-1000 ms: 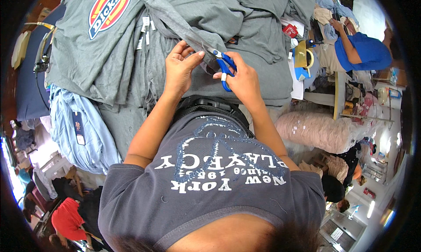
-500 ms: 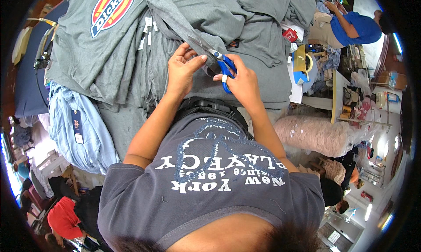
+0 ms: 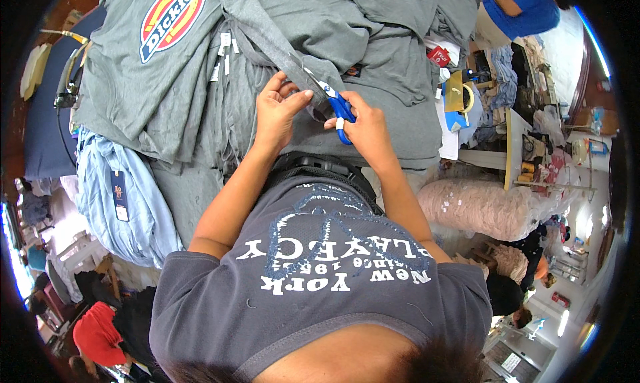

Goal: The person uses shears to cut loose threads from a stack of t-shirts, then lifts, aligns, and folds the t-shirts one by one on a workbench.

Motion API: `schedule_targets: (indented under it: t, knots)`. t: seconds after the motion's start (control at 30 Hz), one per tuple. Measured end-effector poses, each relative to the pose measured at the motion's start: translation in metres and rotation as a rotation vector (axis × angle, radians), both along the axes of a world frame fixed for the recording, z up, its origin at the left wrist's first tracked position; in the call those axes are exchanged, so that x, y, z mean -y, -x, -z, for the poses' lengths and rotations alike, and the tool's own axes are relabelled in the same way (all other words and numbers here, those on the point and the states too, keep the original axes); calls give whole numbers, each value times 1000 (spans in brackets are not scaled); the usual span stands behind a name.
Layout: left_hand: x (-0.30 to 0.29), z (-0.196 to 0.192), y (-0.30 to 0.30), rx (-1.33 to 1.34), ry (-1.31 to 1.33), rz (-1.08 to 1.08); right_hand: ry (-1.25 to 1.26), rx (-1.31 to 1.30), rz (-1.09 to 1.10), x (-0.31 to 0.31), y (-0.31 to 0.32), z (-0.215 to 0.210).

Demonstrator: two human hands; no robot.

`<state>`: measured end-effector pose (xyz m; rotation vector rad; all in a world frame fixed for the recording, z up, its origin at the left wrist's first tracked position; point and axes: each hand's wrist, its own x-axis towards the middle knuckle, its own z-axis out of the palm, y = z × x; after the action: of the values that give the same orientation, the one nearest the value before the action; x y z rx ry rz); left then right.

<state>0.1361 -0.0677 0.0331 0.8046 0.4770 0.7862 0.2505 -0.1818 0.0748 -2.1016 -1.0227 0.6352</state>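
Note:
Blue-handled scissors (image 3: 342,110) are gripped in my right hand (image 3: 369,128), its fingers in the loops. Their blades point up and left across a narrow band of grey fabric (image 3: 270,33) and look closed together. My left hand (image 3: 277,116) pinches the edge of this grey cloth between thumb and fingers, just left of the blades. Its far fingers are partly hidden behind the cloth. Around both hands lies a heap of grey T-shirts (image 3: 160,103), one bearing a large red and yellow printed emblem (image 3: 175,20). White labels (image 3: 225,44) hang at the pile's middle.
A light blue garment (image 3: 140,216) with a dark tag hangs at the left. To the right are a tape dispenser (image 3: 455,93), a red packet (image 3: 438,56) and a large plastic-wrapped bundle (image 3: 477,210). A person in blue (image 3: 523,13) is at the far right.
The scissors' handles have come together and the blades have closed along the fabric band. My left hand keeps its pinch nearly in place. The person in blue appears higher in the picture.

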Motion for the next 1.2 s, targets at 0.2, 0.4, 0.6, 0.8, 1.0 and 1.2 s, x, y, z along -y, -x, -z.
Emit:
schedule_targets:
  t: [0.2,0.4,0.6,0.8,1.0,1.2]
  knots:
    - [-12,-2,2,-63,178,-20,-209,-27,130,45,-59,9]
    - [-40,5,4,35,235,-139,-251,-143,313,155,-138,18]
    - [-35,-59,-31,203,-48,-442,-91,67,460,209,-173,65]
    - [91,-41,-121,-51,-1087,680,51,451,539,196,-199,119]
    - [89,1,-93,-561,-1459,624,130,473,410,183,-194,92]
    - [74,-23,-81,-415,-1633,262,-303,223,-174,102,-113,10]
